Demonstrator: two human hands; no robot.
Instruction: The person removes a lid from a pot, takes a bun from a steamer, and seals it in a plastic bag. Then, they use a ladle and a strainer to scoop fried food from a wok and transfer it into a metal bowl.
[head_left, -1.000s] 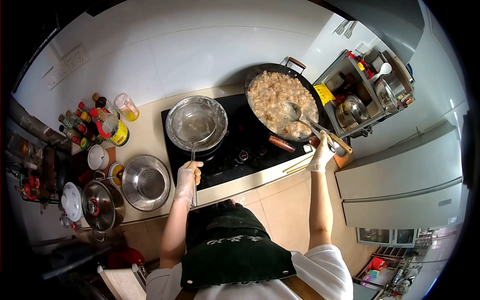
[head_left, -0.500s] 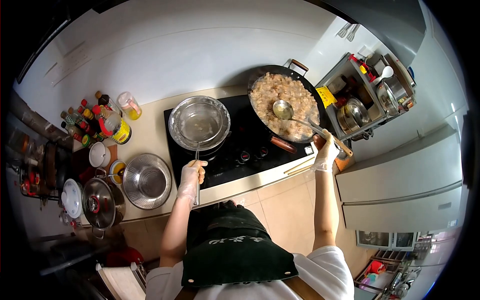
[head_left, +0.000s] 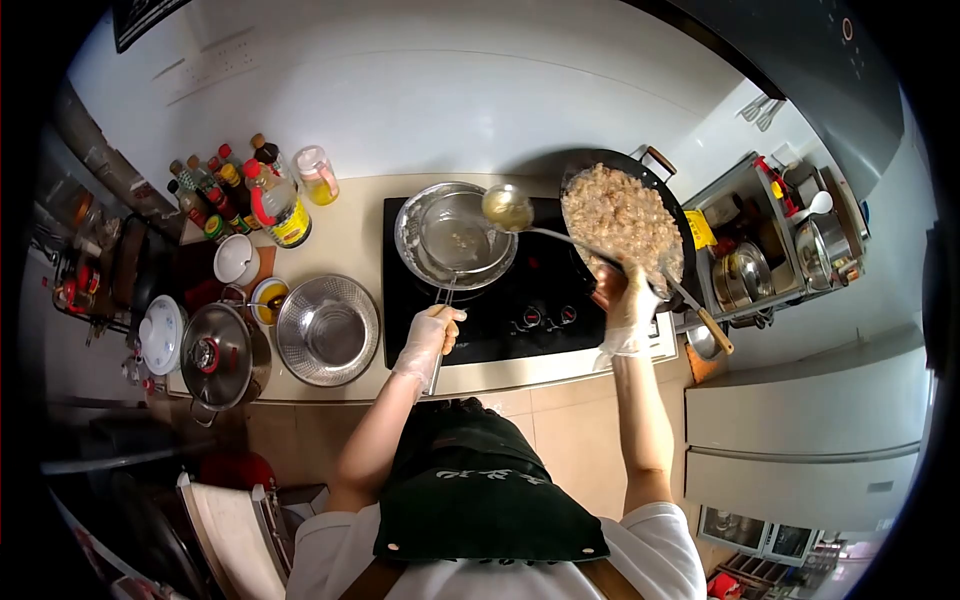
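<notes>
My left hand, in a clear plastic glove, is closed around the handle of a fine-mesh strainer. The strainer sits over a steel bowl on the cooktop's left side, with small bits in its mesh. My right hand, also gloved, grips a long-handled ladle. The ladle's bowl carries pale liquid at the strainer's right rim. A black wok full of browned meat pieces in bubbling liquid stands beyond my right hand. A wooden-ended handle slants out past the wok's near right edge.
Left of the black cooktop stand a perforated steel basin, a lidded pot and a white bowl. Sauce bottles line the wall. At right are a shelf rack and a fridge.
The ladle has moved left from over the meat in the wok to the strainer's rim, carried by my right hand. My left hand keeps hold of the strainer. The camera view has shifted.
</notes>
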